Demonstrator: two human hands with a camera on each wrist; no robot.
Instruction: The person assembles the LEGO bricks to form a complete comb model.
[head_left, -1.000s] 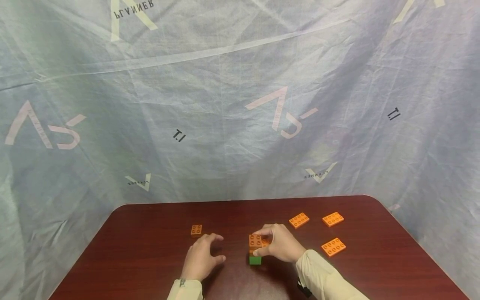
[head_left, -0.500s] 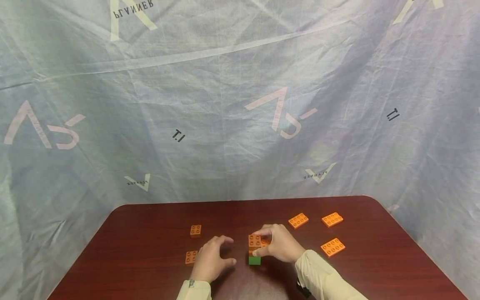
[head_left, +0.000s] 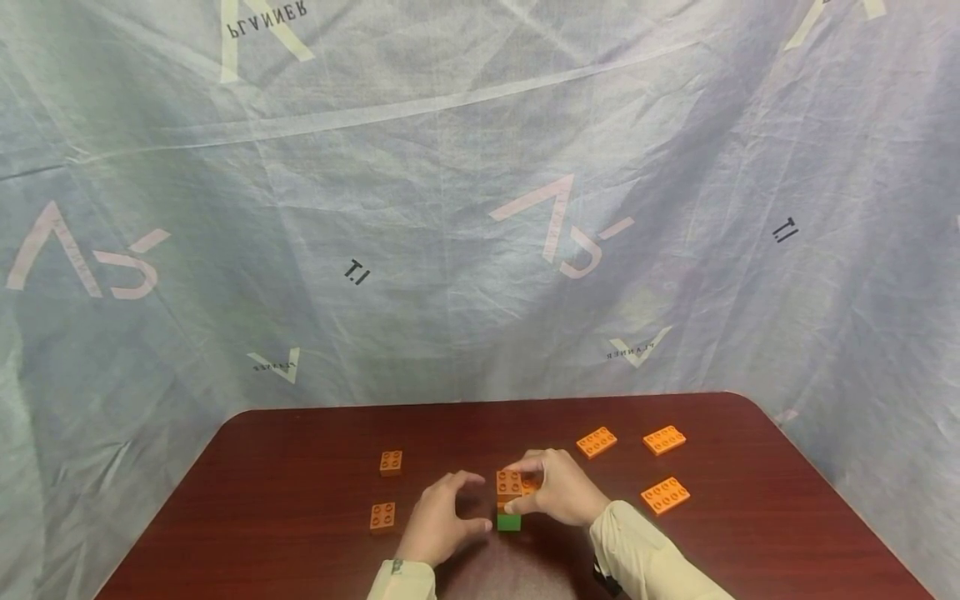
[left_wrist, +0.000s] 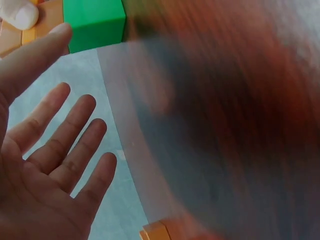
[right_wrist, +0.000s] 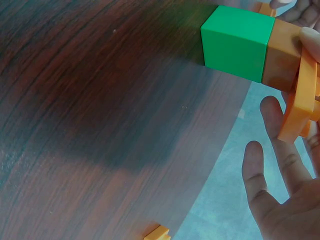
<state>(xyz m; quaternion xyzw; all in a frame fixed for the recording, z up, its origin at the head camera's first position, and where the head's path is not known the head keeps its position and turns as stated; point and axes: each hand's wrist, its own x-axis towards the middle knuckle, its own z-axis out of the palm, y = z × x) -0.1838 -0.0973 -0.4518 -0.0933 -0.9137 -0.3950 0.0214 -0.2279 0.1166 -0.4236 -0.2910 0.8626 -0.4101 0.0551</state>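
A small tower of toy building bricks stands in the middle of the head view. Its base is a green brick [head_left: 509, 522], with a brown-orange brick [right_wrist: 281, 55] above that. A flat orange plate brick [right_wrist: 298, 102] sits over these and juts out to the right. Topping the tower is another brown-orange brick [head_left: 509, 482]. My right hand [head_left: 562, 490] pinches the tower's upper part between thumb and forefinger. Just left of it, my left hand [head_left: 442, 518] is spread with thumb and fingers apart, holding nothing; its thumb tip comes close to the green brick.
Two loose brown-orange bricks, a farther one [head_left: 391, 462] and a nearer one [head_left: 382, 517], lie left of my left hand. Three orange plate bricks, at the back [head_left: 597, 442], far right [head_left: 664, 439] and nearer right [head_left: 666, 495], lie on the dark red table [head_left: 300, 450]. Grey cloth [head_left: 450, 208] hangs behind.
My left hand has moved right toward the tower, uncovering the nearer loose brick on the left. The right hand has kept its hold in the same spot.
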